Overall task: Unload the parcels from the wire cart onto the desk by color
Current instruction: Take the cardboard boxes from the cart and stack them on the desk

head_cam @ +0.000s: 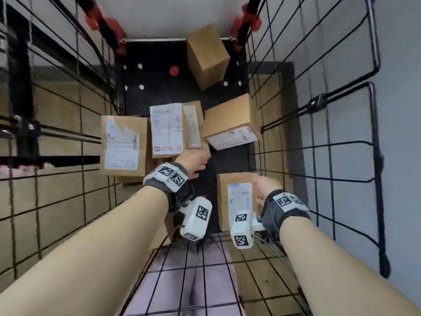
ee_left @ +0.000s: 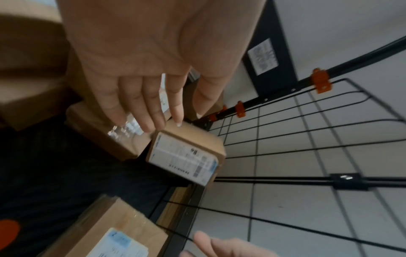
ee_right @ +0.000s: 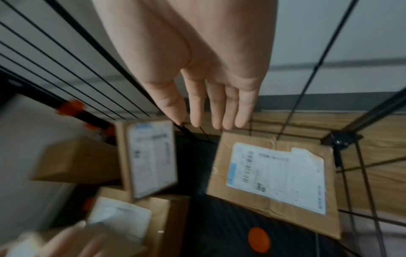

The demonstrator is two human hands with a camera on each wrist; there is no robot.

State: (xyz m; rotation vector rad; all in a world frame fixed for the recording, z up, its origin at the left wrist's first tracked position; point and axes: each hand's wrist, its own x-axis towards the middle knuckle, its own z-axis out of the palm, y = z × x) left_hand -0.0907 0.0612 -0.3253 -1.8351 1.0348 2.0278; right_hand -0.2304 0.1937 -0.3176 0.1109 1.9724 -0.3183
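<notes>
Fingers (ee_left: 151, 111) of the left hand (head_cam: 193, 161) and right hand (head_cam: 265, 187) reach straight, gripping nothing; boxes (head_cam: 237, 120) crowd the cart (head_cam: 319, 103) floor. Leaning ones may topple when a neighbour lifts.

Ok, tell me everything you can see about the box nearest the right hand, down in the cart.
The box is plain brown cardboard, closed, lying flat on the cart's black floor by the right wire wall. A white printed shipping label with a blue strip covers part of its top. The right hand hovers over its right edge with fingers straight; contact can't be confirmed. No other parcel touches it.
</notes>
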